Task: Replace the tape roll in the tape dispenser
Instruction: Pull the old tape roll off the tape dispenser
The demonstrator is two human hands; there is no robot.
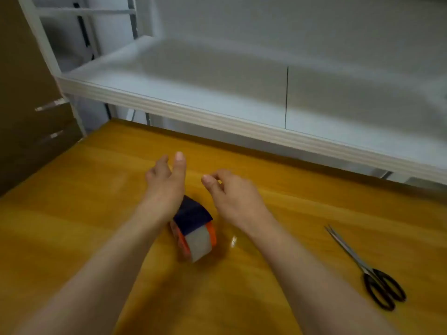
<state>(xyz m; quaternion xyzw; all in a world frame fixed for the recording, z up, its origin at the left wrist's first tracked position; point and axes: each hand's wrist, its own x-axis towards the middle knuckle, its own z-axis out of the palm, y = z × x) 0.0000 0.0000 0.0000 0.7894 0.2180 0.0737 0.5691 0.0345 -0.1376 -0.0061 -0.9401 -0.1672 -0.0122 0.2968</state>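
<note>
A tape dispenser (194,227) lies on the yellow wooden table (96,213), with a dark blue top, orange sides and a roll of pale tape showing at its near end. My left hand (167,182) hovers just beyond and left of it, fingers relaxed and thumb raised, holding nothing. My right hand (229,189) hangs to the right of the dispenser with its fingers loosely curled and its thumb tip near the fingertips; nothing visible sits between them. Both forearms reach in from the bottom edge, and the left wrist hides the dispenser's far left corner.
Black-handled scissors (365,269) lie shut on the table at the right. A white shelf (217,117) overhangs the table's far edge. Brown cardboard (29,105) stands at the left, behind a white frame post.
</note>
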